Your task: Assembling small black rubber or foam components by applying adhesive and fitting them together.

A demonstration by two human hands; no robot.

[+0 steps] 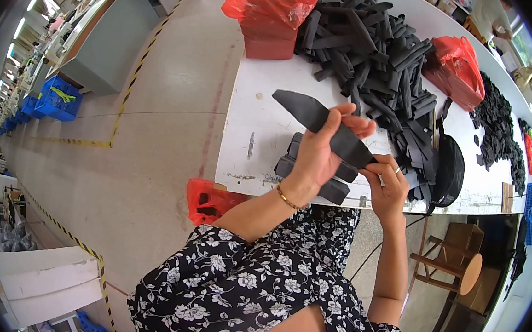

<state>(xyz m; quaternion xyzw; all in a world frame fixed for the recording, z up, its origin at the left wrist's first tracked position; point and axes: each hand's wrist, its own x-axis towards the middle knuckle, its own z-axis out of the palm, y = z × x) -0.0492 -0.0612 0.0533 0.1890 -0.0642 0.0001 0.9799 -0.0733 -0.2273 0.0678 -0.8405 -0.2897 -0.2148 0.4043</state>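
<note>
A flat black strip (297, 107) with a tapered end, seemingly fabric or foam, slants across the front of the white table (245, 120), held above it. My left hand (319, 148) grips its middle between thumb and fingers, some fingers lifted apart. At the strip's lower right end, my right hand (388, 184) pinches the tip with thumb and forefinger. Beneath my left hand, small stacks of similar black pieces (333, 191) lie by the table's front edge, partly covered by the hand and wrist. A large heap of black strips (359, 44) spreads behind both hands.
Red plastic bags stand at the back left (269, 24) and back right (454, 72). Small black pieces (500, 129) are heaped farther right. Beside my right hand sits a rounded black object (449, 172). A wooden stool (470, 274) and another red bag (206, 202) are below table height.
</note>
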